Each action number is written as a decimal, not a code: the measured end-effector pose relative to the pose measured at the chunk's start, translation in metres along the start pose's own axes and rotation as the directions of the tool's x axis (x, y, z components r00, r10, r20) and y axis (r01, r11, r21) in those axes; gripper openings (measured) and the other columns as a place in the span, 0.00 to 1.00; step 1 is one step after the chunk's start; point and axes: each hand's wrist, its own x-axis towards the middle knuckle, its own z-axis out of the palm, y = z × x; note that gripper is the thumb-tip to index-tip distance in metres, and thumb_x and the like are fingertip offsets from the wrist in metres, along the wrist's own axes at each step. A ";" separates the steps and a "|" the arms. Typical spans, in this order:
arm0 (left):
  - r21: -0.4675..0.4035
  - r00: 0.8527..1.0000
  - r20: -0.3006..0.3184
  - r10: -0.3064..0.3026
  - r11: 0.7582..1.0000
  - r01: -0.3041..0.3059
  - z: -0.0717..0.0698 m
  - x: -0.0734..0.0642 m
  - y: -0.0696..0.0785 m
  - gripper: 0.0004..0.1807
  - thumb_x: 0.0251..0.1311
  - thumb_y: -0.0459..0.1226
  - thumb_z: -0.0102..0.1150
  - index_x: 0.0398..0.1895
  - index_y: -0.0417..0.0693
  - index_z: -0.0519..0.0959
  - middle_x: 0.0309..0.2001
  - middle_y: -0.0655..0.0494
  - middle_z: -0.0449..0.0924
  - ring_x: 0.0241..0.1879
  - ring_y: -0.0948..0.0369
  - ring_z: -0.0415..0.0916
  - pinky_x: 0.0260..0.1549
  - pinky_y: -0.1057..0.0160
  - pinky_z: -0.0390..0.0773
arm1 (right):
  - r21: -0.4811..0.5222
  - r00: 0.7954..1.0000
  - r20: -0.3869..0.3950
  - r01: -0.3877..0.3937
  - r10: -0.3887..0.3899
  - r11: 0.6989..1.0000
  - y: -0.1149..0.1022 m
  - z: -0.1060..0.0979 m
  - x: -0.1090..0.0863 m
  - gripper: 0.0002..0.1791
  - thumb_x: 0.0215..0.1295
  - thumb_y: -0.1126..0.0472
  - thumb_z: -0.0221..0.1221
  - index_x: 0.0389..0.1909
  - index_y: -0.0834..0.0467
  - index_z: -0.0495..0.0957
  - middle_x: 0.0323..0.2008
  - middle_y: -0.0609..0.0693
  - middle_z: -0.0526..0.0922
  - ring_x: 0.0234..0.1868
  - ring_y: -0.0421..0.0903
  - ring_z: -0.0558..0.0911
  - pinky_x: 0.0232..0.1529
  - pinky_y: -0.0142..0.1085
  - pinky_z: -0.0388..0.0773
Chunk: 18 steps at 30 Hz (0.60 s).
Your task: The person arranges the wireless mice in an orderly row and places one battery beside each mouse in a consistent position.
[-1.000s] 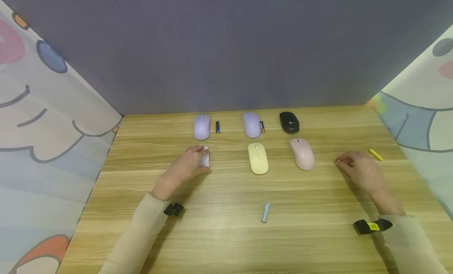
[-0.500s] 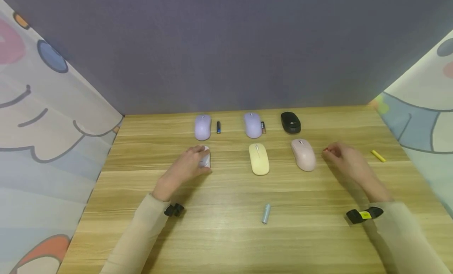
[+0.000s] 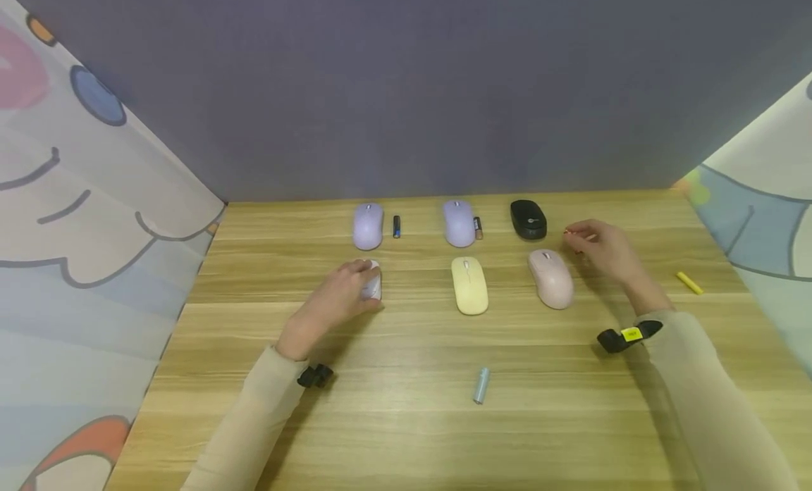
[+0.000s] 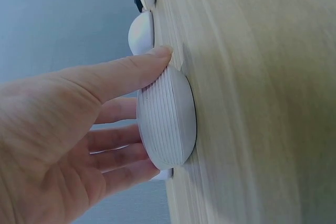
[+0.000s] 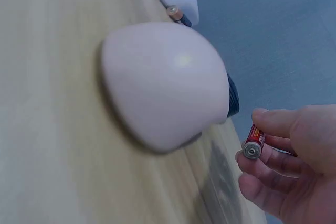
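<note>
Lying left of the middle of the tabletop, the white mouse is held by the left hand, with thumb and half-bent fingers set around it. Beyond it, toward the far edge, the first lilac mouse is seen, with a blue-black battery just to its right. Farther right, the second lilac mouse is closely flanked by a copper-ended battery; the yellow mouse and then a grey battery are found nearer the near edge. The black mouse is placed by the far edge, the pink mouse on its near side. Just right of both, a red battery is pinched by the right hand, seemingly clear of the tabletop. The step in hand is judged to be its placing beside the black mouse; a gentle lowering and release, with rolling guarded against, seem called for. Near the right edge, a yellow battery is left untouched.
</note>
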 end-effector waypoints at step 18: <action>0.020 1.000 -0.005 0.007 1.000 -0.007 0.001 0.001 0.000 0.36 0.57 0.45 0.77 0.64 0.33 0.77 0.66 0.28 0.73 0.64 0.34 0.73 0.64 0.39 0.76 | 0.134 0.987 0.027 -0.158 0.155 0.978 0.003 0.007 0.037 0.30 0.78 0.50 0.57 0.65 0.71 0.72 0.42 0.55 0.84 0.32 0.31 0.78 0.35 0.22 0.76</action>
